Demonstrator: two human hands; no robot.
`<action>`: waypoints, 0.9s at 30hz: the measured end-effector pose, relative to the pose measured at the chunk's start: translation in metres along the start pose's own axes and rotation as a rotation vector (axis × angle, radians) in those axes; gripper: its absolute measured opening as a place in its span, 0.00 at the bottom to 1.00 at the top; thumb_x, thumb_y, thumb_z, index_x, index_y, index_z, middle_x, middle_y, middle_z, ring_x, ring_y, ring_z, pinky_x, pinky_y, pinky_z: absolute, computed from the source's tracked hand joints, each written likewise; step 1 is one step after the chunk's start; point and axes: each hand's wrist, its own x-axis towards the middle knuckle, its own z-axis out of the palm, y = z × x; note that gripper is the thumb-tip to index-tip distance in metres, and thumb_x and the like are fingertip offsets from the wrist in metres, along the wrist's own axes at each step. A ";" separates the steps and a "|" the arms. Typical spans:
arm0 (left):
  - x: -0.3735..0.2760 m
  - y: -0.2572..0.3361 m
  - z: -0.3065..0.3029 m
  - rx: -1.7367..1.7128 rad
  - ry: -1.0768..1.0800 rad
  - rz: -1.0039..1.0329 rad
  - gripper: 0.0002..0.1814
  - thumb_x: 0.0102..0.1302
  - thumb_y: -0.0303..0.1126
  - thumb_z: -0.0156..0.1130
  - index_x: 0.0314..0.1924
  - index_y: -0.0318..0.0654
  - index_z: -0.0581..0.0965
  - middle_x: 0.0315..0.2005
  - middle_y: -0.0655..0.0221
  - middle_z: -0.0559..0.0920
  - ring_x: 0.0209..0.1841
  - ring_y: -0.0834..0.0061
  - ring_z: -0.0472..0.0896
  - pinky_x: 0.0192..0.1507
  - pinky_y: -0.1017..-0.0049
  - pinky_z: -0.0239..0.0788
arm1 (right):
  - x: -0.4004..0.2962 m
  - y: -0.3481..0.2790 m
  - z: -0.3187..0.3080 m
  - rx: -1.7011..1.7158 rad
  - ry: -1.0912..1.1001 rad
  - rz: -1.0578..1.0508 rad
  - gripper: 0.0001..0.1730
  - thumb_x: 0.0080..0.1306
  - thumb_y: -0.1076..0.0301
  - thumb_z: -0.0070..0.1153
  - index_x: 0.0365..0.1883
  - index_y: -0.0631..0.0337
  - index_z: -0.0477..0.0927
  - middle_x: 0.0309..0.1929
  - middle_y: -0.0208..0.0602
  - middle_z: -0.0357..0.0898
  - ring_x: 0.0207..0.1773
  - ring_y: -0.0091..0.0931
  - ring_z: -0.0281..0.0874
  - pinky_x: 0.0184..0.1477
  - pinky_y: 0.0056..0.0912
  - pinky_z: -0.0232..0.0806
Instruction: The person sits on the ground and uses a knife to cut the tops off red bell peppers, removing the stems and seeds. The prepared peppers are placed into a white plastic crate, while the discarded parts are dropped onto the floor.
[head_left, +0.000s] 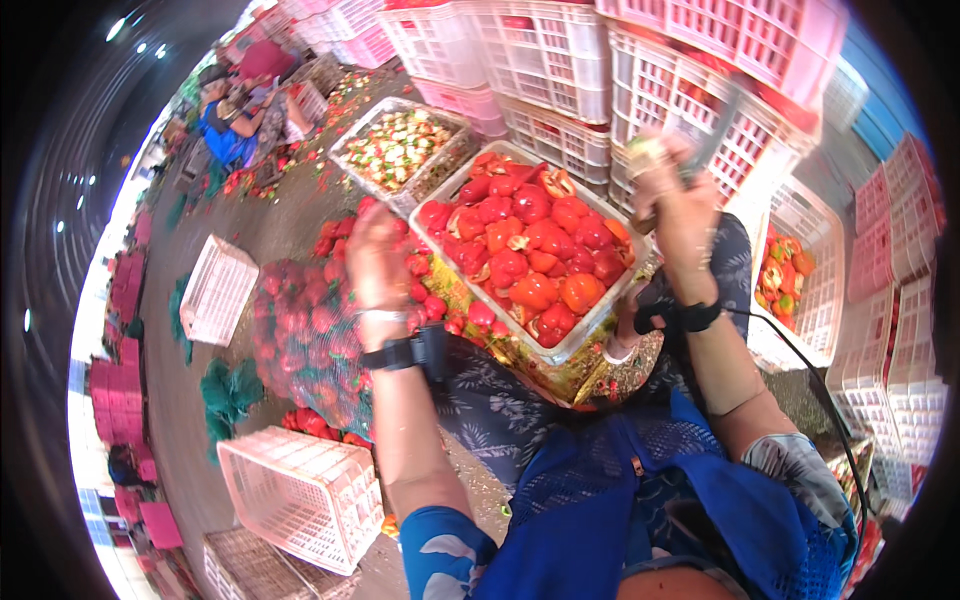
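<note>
A plastic crate (420, 225) heaped with cut red bell peppers (517, 232) stands in front of my knees. My right hand (679, 191) is raised past its right side, shut on a knife (721, 124) with the blade pointing up. At the same hand's fingers is a pale greenish piece, perhaps a pepper core (645, 154); blur hides how it is held. My left hand (379, 251) is over loose red peppers (435, 307) left of the crate, beside a full mesh sack of peppers (311, 330). Motion blur hides its fingers and whether anything is in them.
A crate of pepper cores (397, 146) stands beyond. Stacked crates (555, 67) rise ahead, with another crate of peppers (784, 277) at right. Empty crates (307, 487) and green netting (229, 397) lie at left. A person (229, 120) sits at far left. A cable (817, 375) runs along my right arm.
</note>
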 end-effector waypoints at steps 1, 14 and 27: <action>-0.008 0.036 -0.011 0.053 0.079 0.096 0.21 0.66 0.32 0.61 0.58 0.38 0.75 0.53 0.66 0.80 0.51 0.65 0.79 0.56 0.57 0.72 | 0.011 -0.018 0.008 0.165 0.054 -0.184 0.16 0.71 0.74 0.57 0.57 0.65 0.79 0.25 0.29 0.78 0.17 0.16 0.68 0.19 0.18 0.61; -0.121 0.022 -0.257 0.036 0.657 0.091 0.16 0.64 0.29 0.59 0.51 0.30 0.77 0.35 0.60 0.85 0.37 0.67 0.85 0.39 0.70 0.76 | 0.094 0.123 0.150 -0.387 -0.344 -0.457 0.23 0.66 0.63 0.62 0.56 0.66 0.79 0.30 0.32 0.84 0.30 0.22 0.75 0.36 0.31 0.70; -0.189 -0.236 -0.401 1.222 0.674 0.095 0.06 0.57 0.33 0.65 0.29 0.42 0.85 0.25 0.57 0.86 0.29 0.56 0.86 0.34 0.62 0.78 | -0.010 0.144 0.069 -0.657 -0.577 0.024 0.14 0.68 0.68 0.63 0.49 0.66 0.84 0.29 0.22 0.81 0.26 0.12 0.67 0.29 0.17 0.60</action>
